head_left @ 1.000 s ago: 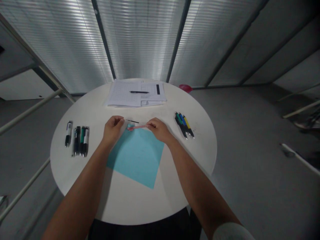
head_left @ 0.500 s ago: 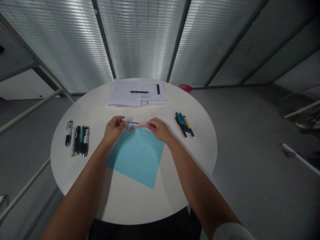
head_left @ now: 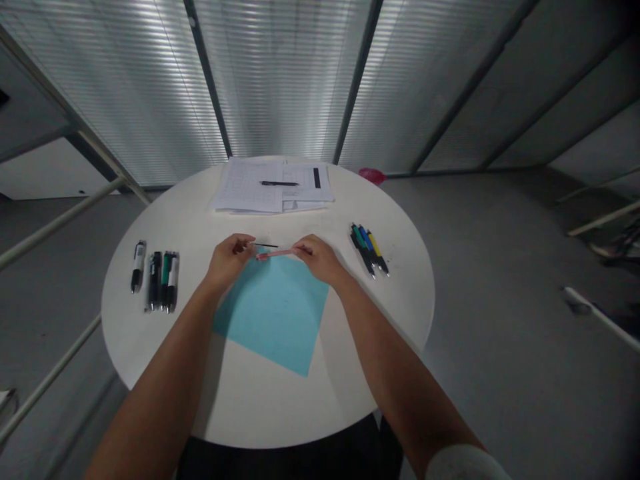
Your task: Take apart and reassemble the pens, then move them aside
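My right hand (head_left: 319, 259) pinches one end of a pink pen barrel (head_left: 275, 253), held just above the far corner of a light blue paper sheet (head_left: 273, 310). My left hand (head_left: 227, 258) is closed in a pinch on the end of a thin black refill (head_left: 266, 245), which points right, toward the barrel's open end. Both hands hover over the middle of a round white table (head_left: 160, 340).
Several black, green and white pens (head_left: 155, 277) lie in a row at the table's left. A few coloured pens (head_left: 369, 249) lie at the right. A stack of white papers (head_left: 273, 187) with a black pen on top sits at the far edge. A pink object (head_left: 371, 175) lies beyond the table.
My left hand has moved slightly right and closed on the black refill, bringing it closer to the pink barrel. My right hand has stayed in place.
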The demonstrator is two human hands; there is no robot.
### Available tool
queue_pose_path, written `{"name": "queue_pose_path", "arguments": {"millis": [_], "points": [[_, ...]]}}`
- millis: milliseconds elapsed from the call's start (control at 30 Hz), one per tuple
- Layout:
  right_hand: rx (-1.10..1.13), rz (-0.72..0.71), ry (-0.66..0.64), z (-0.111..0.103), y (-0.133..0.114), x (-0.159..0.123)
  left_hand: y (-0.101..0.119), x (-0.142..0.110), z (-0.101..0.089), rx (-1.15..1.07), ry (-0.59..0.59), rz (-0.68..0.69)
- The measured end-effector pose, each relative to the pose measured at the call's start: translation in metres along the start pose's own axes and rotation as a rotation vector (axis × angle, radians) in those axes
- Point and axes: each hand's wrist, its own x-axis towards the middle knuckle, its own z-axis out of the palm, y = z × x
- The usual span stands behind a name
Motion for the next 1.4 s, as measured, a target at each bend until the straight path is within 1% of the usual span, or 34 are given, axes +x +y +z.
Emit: {"name": "queue_pose_path", "arguments": {"millis": [100,167,333,400,467,500,567,633,667,700,767,833,900,1000,1133,1233,1333,1400], "points": [[0.012,0.009,0.046,0.0,0.0,0.001,0.001,0.003,-0.004,-0.157,0.14,-0.007],[0.026,0.021,0.072,0.0,-0.001,0.0,0.002,0.005,-0.008,-0.278,0.229,-0.041],[0.09,0.042,0.122,-0.002,-0.001,0.0,0.004,0.01,-0.019,-0.565,0.379,-0.179],[0.094,0.042,0.142,-0.001,0.0,0.0,0.005,0.011,-0.021,-0.622,0.429,-0.214],[0.088,0.03,0.134,0.0,0.001,0.0,0.005,0.012,-0.023,-0.592,0.463,-0.232],[0.086,0.02,0.119,0.0,0.001,0.0,0.004,0.012,-0.023,-0.537,0.479,-0.23],[0.085,0.004,0.073,0.0,0.001,-0.001,0.002,0.012,-0.023,-0.346,0.522,-0.195],[0.078,0.004,0.015,0.0,-0.001,-0.002,-0.002,0.01,-0.024,-0.053,0.557,-0.104],[0.07,0.01,-0.007,0.0,-0.002,-0.002,-0.004,0.009,-0.024,0.12,0.543,-0.044],[0.063,0.016,-0.023,0.0,-0.002,-0.003,-0.006,0.008,-0.025,0.293,0.501,0.016],[0.048,0.021,-0.036,-0.001,-0.004,-0.003,-0.011,0.005,-0.025,0.553,0.36,0.093],[0.033,0.024,-0.033,-0.001,-0.005,-0.004,-0.015,0.004,-0.025,0.685,0.239,0.104],[0.016,0.025,-0.033,0.0,-0.005,-0.004,-0.018,0.004,-0.025,0.748,0.181,0.102],[-0.014,0.023,-0.034,0.0,-0.004,-0.003,-0.022,0.006,-0.026,0.778,0.145,0.082],[-0.05,0.03,-0.035,0.0,-0.003,-0.003,-0.025,0.009,-0.028,0.765,0.11,0.04],[-0.046,0.035,-0.022,0.001,-0.003,-0.003,-0.022,0.009,-0.026,0.742,0.098,0.061],[0.001,0.046,-0.006,0.001,-0.004,-0.002,-0.012,0.006,-0.02,0.625,0.05,0.099],[0.034,0.062,0.024,0.0,-0.004,-0.002,-0.003,0.002,-0.014,0.503,-0.02,0.097]]}}
